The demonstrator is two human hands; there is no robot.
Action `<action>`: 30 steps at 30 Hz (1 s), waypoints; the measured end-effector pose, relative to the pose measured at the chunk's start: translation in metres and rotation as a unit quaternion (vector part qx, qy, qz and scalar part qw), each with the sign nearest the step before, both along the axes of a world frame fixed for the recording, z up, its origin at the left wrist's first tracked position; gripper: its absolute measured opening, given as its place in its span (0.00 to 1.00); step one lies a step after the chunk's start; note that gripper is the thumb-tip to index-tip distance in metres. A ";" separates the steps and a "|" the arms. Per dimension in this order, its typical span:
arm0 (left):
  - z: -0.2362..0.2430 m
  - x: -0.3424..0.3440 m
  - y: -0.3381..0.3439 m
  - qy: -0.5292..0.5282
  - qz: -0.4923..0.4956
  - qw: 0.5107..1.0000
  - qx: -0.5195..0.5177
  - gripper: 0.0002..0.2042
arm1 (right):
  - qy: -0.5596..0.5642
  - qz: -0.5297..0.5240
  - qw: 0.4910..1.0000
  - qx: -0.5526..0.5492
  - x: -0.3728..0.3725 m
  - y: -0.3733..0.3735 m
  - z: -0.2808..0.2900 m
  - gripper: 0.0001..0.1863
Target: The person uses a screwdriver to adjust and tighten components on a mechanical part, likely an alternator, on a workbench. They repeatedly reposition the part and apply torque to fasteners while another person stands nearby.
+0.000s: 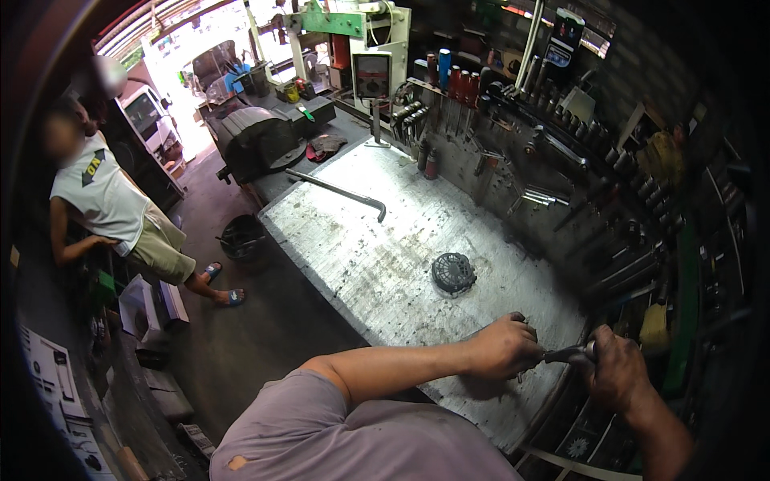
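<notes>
1 faded mauve-grey cloth shirt (377,441), btm ctr of frame, w/ 1 torn hole (237,462) nr its lower-L edge. 2 bare hands, lower R of frame, over the near end of 1 long pale bench (385,272) w/ dark stains. L hand (505,346): fingers clenched at the L end of 1 silver metal hand tool (568,353); can't tell what else is inside that fist. R hand (619,370): fingers curled tight round the tool's R end. So tool = between the 2 hands, lower R.

On bench, just R of frame ctr: 1 dark grey round ribbed part (453,274), apart from both hands. Upper ctr: 1 long dark metal bar (341,192) w/ bent end, lying flat; 2 small dark bottles (431,164) upright at bench's back edge; above those, 1 blue can (444,68) + 3 red cans (464,85) in a row.

L side of frame: 1 person (128,216), white sleeveless top, khaki shorts, 2 blue sandals (233,298); 1 round black bucket (242,238) nearby on floor (233,345).
</notes>
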State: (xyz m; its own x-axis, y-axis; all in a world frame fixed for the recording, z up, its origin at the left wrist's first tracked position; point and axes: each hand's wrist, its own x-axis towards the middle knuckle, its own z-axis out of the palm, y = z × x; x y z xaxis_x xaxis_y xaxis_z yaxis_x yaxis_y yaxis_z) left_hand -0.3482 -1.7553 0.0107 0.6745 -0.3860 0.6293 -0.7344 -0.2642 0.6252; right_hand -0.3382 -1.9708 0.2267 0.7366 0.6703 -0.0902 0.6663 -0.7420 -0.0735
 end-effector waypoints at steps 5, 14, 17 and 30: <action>0.003 0.001 0.002 -0.005 -0.001 1.000 -0.008 0.10 | 0.003 -0.054 0.998 0.013 -0.008 0.011 0.003 0.21; 0.017 0.003 0.008 0.070 -0.016 0.994 0.086 0.10 | -0.106 0.061 0.991 0.058 -0.011 -0.003 -0.009 0.31; 0.039 0.002 0.021 0.115 -0.051 0.990 0.062 0.17 | -0.138 0.118 0.977 0.107 -0.002 -0.004 0.001 0.33; 0.001 -0.043 0.051 0.207 0.052 0.977 -0.011 0.33 | -0.020 0.144 0.980 0.133 0.017 0.010 0.006 0.19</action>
State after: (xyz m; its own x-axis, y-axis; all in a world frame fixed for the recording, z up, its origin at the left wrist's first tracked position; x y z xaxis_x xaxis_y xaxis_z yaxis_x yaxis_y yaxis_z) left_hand -0.3916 -1.7045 0.0118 0.9079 -0.2915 0.3013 -0.3871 -0.3072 0.8693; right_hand -0.3215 -1.9609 0.2327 0.5121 0.8473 0.1408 0.8521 -0.4806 -0.2074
